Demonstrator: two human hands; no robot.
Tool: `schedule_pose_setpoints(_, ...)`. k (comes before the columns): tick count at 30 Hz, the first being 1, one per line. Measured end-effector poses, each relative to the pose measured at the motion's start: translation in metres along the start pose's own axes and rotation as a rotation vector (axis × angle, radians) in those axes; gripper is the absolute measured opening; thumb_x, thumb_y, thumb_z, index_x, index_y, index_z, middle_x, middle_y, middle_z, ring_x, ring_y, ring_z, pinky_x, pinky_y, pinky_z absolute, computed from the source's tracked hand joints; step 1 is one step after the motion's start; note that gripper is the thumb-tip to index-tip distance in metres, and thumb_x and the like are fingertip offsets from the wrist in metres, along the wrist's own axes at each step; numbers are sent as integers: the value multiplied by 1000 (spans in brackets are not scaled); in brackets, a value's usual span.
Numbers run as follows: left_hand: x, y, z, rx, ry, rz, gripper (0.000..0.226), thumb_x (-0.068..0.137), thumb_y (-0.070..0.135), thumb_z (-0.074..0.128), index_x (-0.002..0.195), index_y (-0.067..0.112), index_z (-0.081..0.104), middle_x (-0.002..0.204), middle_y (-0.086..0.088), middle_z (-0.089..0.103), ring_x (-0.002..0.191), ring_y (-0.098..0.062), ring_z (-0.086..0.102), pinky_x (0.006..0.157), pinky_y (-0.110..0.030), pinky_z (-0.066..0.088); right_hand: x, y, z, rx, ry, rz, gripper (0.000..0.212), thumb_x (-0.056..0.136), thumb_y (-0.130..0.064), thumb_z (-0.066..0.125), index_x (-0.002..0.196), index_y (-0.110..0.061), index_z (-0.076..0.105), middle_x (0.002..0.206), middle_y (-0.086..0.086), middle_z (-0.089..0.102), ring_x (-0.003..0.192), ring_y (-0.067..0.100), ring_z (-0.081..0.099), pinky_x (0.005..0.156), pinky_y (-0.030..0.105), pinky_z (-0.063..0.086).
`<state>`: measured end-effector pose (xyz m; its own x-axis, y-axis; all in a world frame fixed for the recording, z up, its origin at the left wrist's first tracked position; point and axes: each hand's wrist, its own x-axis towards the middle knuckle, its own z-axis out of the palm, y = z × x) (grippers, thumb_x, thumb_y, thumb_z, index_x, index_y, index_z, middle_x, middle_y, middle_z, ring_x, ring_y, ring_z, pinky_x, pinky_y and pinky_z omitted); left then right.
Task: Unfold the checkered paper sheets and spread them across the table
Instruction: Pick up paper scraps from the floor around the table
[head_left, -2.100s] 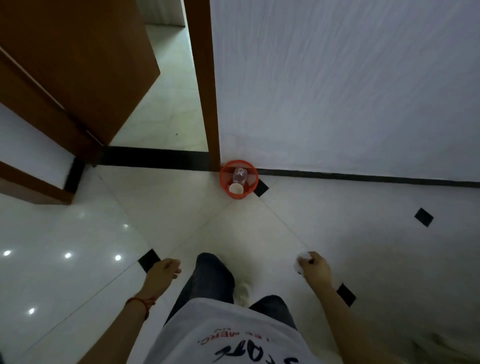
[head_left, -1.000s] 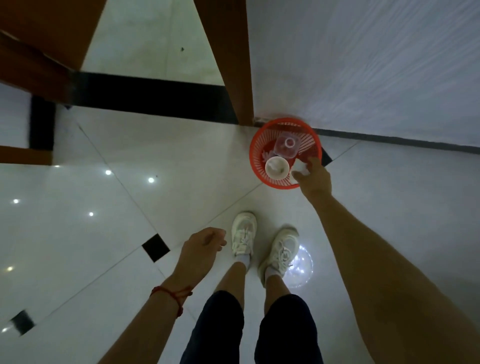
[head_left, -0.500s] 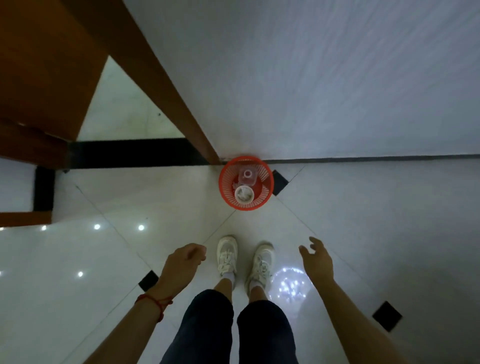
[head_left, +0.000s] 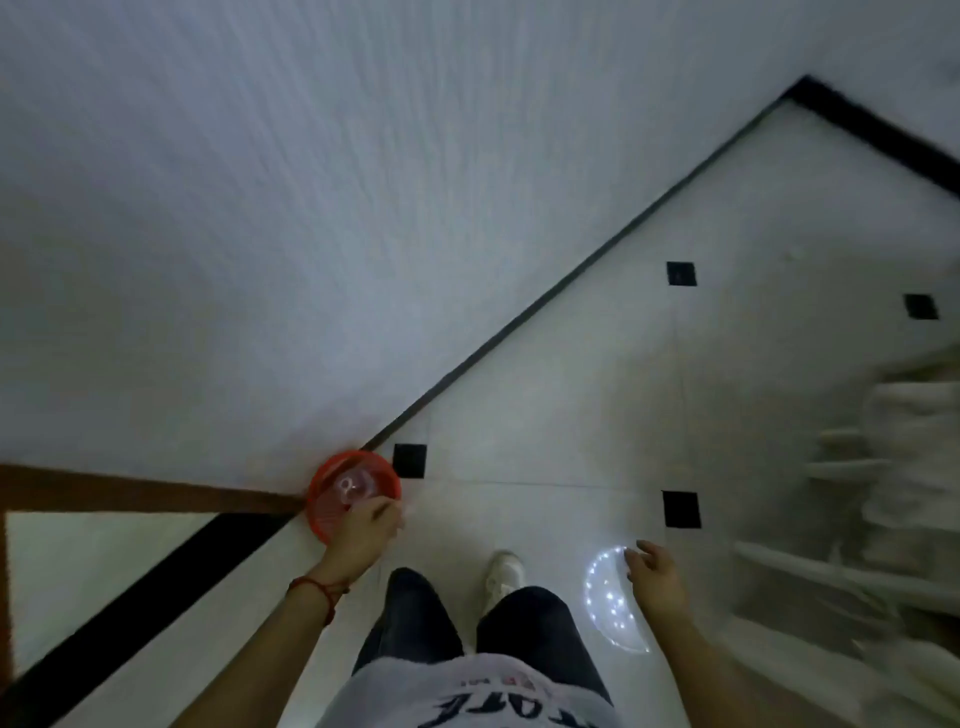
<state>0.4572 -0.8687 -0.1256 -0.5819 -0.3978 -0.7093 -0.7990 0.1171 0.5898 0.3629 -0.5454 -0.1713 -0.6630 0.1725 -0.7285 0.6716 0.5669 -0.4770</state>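
No checkered paper sheet and no table show clearly in this view. I stand on a pale tiled floor beside a white wall. My left hand (head_left: 363, 535), a red string at its wrist, hangs with the fingers loosely curled and nothing visible in them; it overlaps the near rim of a red mesh basket (head_left: 332, 493) on the floor. My right hand (head_left: 655, 574) hangs at my right side with the fingers apart and empty.
The basket holds a clear plastic bottle (head_left: 353, 487) and stands at the wall's foot by a brown door frame (head_left: 145, 493). Blurred white furniture (head_left: 893, 499) fills the right edge. A lamp reflection (head_left: 608, 597) glints on the floor. My shoe (head_left: 503, 574) points forward.
My right hand reached to the basket with a small white thing, then came back empty. The view has since swung right, so the basket now sits at the left by my left hand.
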Motion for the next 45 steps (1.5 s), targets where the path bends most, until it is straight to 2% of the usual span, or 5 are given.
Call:
schedule_pose_setpoints(10, 44, 114, 61, 112, -181, 18, 27, 94, 16, 45, 70, 15, 57, 76, -5, 59, 78, -22, 54, 62, -25, 41, 15, 34, -68, 373, 102, 295, 29, 86, -13, 54, 92, 15, 58, 61, 8, 47, 65, 26, 48, 60, 32, 34)
schedule_pose_setpoints(20, 166, 242, 67, 245, -217, 7, 25, 93, 18, 47, 72, 13, 60, 80, -9, 63, 77, -25, 57, 64, -27, 42, 110, -97, -128, 509, 186, 286, 31, 93, -7, 45, 119, 8, 51, 67, 10, 50, 55, 16, 44, 45, 21, 35)
schedule_pose_setpoints(24, 223, 320, 76, 303, -244, 18, 22, 93, 19, 48, 92, 3, 62, 92, -14, 64, 81, -27, 58, 74, -30, 45, 149, -155, -156, 588, 229, 276, 35, 93, -5, 45, 126, 7, 46, 99, 21, 55, 62, 17, 50, 55, 27, 38)
schedule_pose_setpoints(31, 293, 488, 158, 340, -381, 101, 25, 92, 20, 48, 105, 2, 60, 89, -11, 62, 72, -17, 56, 61, -23, 42, 212, -200, -199, 665, 293, 341, 35, 92, -4, 47, 126, 6, 47, 101, 25, 57, 74, 28, 55, 70, 40, 48)
schedule_pose_setpoints(45, 416, 743, 328, 405, -396, 152, 23, 92, 19, 49, 103, 3, 61, 81, -8, 62, 70, -17, 56, 62, -24, 42, 428, -281, -369, 745, 267, 482, 32, 93, -4, 43, 123, 5, 49, 71, 8, 51, 53, 18, 47, 29, 13, 35)
